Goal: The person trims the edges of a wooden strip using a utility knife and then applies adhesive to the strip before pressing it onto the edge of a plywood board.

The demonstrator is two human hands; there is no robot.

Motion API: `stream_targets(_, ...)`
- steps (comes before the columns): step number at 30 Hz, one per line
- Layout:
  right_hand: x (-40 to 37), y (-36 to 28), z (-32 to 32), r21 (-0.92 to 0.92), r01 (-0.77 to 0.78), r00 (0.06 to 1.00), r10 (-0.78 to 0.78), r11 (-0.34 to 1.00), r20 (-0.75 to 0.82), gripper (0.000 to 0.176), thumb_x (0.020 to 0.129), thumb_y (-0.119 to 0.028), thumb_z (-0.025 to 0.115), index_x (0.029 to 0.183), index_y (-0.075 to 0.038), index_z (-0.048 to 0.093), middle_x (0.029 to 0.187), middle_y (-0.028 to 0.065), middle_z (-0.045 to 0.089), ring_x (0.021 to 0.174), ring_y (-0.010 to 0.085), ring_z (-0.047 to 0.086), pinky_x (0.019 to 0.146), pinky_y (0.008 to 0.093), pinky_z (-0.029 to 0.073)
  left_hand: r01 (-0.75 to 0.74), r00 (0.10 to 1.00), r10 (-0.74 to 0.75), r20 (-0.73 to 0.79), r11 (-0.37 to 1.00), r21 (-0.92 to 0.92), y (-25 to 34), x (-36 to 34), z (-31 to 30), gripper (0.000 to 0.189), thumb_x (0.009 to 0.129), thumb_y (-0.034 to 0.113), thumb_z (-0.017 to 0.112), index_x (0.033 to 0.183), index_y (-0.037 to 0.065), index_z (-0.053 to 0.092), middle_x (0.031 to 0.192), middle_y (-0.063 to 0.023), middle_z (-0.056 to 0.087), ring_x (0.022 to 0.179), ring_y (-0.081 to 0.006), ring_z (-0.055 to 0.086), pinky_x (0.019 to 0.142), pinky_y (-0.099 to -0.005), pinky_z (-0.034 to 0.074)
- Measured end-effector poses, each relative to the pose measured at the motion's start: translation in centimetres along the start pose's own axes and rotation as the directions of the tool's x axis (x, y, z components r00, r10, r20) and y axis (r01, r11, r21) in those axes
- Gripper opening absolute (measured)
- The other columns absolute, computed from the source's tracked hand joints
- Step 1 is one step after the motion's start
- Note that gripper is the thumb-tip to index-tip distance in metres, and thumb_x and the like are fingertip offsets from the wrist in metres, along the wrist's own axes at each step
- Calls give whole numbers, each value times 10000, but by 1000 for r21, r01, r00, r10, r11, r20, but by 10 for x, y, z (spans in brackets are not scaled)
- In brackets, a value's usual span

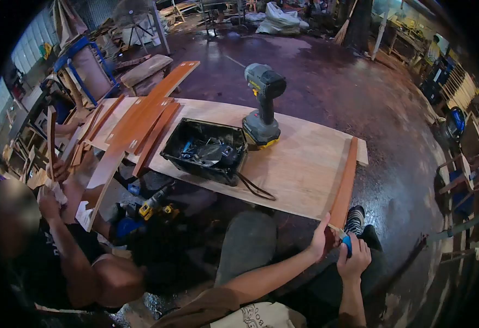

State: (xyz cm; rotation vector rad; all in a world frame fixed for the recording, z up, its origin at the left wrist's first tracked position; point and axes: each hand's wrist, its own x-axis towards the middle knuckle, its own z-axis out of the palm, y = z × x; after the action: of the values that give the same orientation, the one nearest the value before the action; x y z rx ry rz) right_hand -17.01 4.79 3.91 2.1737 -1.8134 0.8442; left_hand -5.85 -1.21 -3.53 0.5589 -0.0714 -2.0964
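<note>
A reddish-brown wooden slat lies along the right end of a pale plywood board, its near end overhanging the front edge. My left hand is closed around that near end, one digit stretched along its side. Beside it, my right hand is wrapped round a small blue object, pressed right at the slat's end. The fingers cover most of this object, so I cannot tell its kind.
A cordless drill stands on the board beside a black bin of small parts. Several orange-brown slats are stacked at left. Another person sits there holding a wooden piece. Yellow power tools lie below.
</note>
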Motion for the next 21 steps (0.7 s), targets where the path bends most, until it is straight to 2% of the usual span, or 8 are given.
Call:
stream_targets(4, 0, -2, -1, 3, -4, 1000, 4, 1000, -3, 325, 912, -317, 590, 1110, -72, 671, 862, 123, 612, 793, 336, 606, 686, 429, 455, 14, 999, -12, 33, 999, -53, 2, 0, 0, 535, 948, 637, 463, 980, 130, 633, 702, 13, 574, 613, -137, 548, 551, -283, 398)
stream_targets(7, 2, -5, -2, 19, -7, 1000, 7, 1000, 7, 316, 914, -280, 588, 1112, -44, 661, 895, 154, 622, 805, 366, 607, 702, 435, 458, 6, 1000, -6, -13, 1000, -23, 2, -2, 2, 540, 948, 639, 462, 974, 129, 637, 695, 16, 573, 611, -140, 548, 551, -283, 400)
stream_targets(12, -1, 0, 4, 9, 20, 999, -20, 1000, -39, 333, 910, -317, 597, 1096, -52, 673, 877, 135, 616, 794, 340, 606, 671, 429, 446, 8, 999, -8, 39, 1000, 3, 3, -3, 3, 526, 937, 647, 477, 902, 141, 615, 686, 12, 569, 614, -147, 553, 553, -287, 410)
stream_targets(16, -1, -1, 3, 7, 15, 999, -15, 1000, -47, 327, 906, -307, 605, 1090, -45, 672, 879, 140, 614, 792, 344, 604, 669, 433, 445, 8, 1000, -8, -4, 1000, -27, 1, 0, 3, 534, 933, 651, 480, 897, 137, 616, 687, 4, 576, 614, -151, 557, 553, -289, 417)
stream_targets(18, -1, -1, 2, 16, 13, 999, -12, 1000, -44, 323, 906, -302, 608, 1093, -46, 670, 879, 139, 615, 793, 343, 604, 670, 435, 446, -10, 999, 8, -44, 999, -47, 2, -1, 7, 564, 914, 667, 515, 694, 150, 568, 606, -10, 571, 541, -150, 557, 504, -286, 419)
stream_targets(19, -1, -3, 2, 27, 8, 999, -7, 1000, -43, 320, 905, -296, 610, 1097, -47, 669, 880, 138, 615, 793, 342, 605, 672, 436, 446, -11, 999, 8, -47, 999, -48, 5, -3, 9, 564, 914, 667, 515, 694, 150, 568, 606, -10, 571, 541, -150, 557, 504, -286, 419)
stream_targets(21, -4, -3, 3, 35, 9, 999, -8, 999, -32, 316, 906, -292, 610, 1101, -50, 666, 881, 137, 616, 793, 342, 604, 671, 436, 446, -110, 992, 105, 63, 991, 72, 4, -9, 10, 594, 910, 694, 485, 743, 137, 604, 628, -2, 581, 540, -140, 553, 508, -277, 419)
